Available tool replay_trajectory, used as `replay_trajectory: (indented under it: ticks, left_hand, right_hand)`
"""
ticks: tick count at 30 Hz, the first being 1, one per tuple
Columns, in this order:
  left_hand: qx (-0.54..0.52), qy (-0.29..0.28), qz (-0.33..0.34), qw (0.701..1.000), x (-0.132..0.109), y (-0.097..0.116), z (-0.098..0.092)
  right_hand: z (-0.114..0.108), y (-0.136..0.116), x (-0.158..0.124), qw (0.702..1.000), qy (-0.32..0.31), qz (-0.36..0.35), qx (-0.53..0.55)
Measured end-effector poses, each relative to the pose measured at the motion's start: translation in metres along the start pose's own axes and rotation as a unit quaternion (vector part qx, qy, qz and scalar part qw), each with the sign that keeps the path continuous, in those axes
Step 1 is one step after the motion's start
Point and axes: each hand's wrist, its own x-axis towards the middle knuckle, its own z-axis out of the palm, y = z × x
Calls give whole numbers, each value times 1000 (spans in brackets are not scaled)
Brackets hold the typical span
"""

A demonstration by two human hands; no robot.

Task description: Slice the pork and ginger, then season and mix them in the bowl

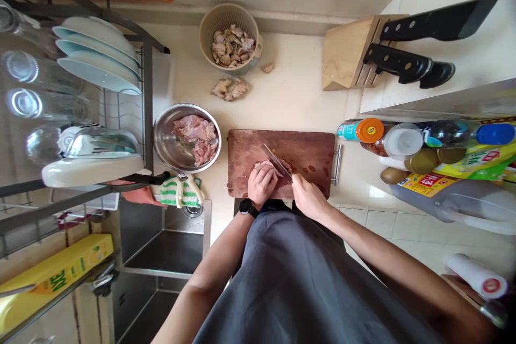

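Observation:
A dark wooden cutting board (310,150) lies on the counter in front of me. A piece of raw pink meat (263,164) rests on its near edge. My left hand (261,183), with a black watch on the wrist, is curled and pressing down on the meat. My right hand (307,196) is closed round the handle of a knife (276,160), whose blade angles across the meat just right of my left fingers. A steel bowl (161,137) left of the board holds more raw meat (195,137).
A dish rack (147,86) with plates and glasses stands at the left, above a sink (169,250). A basket (209,19) of garlic and ginger pieces (230,87) sit behind. A knife block (349,54) and bottles (403,142) crowd the right.

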Motion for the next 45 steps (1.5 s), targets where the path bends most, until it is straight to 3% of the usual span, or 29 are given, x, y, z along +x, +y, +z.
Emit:
replay_trajectory:
  ticks: [3, 8, 13, 20, 22, 27, 29, 34, 36, 40, 42, 45]
  left_hand:
    - [14, 10, 1, 1000, -2, -1, 0]
    - [28, 1, 14, 1000, -6, -5, 0]
    - [39, -16, -9, 999, -6, -5, 2]
    - [23, -6, -16, 1000, -5, -5, 0]
    - [25, -8, -16, 1000, -4, -5, 0]
    - [39, -3, -8, 999, -1, -2, 1]
    - [31, 0, -2, 1000, 0, -2, 2]
    - [16, 10, 12, 1000, -1, -4, 1]
    - [6, 4, 5, 1000, 0, -3, 0]
    - [4, 17, -3, 1000, 2, 1, -2]
    - [16, 25, -4, 1000, 3, 3, -2]
    - [27, 22, -13, 999, 1, 3, -4]
  right_hand:
    - [15, 2, -23, 999, 13, 18, -40]
    - [20, -18, -29, 995, 14, -16, -99]
    - [26, -13, -39, 993, -11, -9, -113]
    - [-7, -46, 22, 996, 13, -7, -86]
    - [-11, -47, 26, 997, 17, -7, -73]
    - [12, -13, -22, 995, -69, 16, -77]
    - [15, -9, -28, 992, -92, 25, -78]
    - [-11, -38, 28, 998, -12, -13, -57]
    - [-19, -39, 41, 999, 5, -18, -48]
    - [-10, -6, 19, 1000, 1, -25, 5]
    - [1, 8, 1, 999, 28, -13, 16]
    - [10, 8, -12, 997, 78, 10, -11]
